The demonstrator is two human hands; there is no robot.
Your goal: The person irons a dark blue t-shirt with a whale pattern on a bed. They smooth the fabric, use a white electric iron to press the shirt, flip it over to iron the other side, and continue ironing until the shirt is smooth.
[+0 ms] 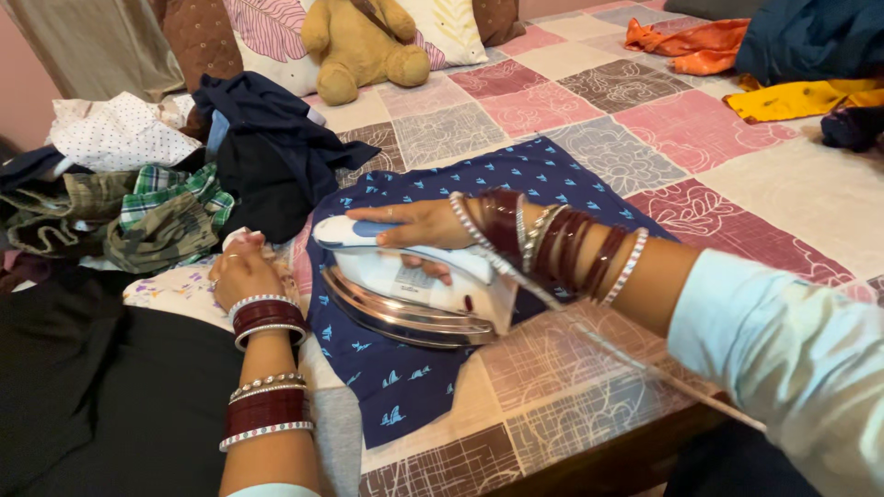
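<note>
From the head camera, the right hand point(419, 225) grips the handle of the iron point(410, 294), which rests on the blue cloth point(442, 276) spread near the bed's front edge. The left hand point(241, 274), fingers curled, pins that cloth's left edge beside the pile of clothes point(157, 198). Ironing here goes best, I judge, with the cloth held taut and the cord point(635, 354) kept clear of the plate.

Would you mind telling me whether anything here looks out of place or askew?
The iron under the right hand lies tipped, its shiny soleplate partly visible instead of flat on the blue cloth. The left hand rests by the cloth's edge. Loose clothes are heaped untidily behind.
</note>
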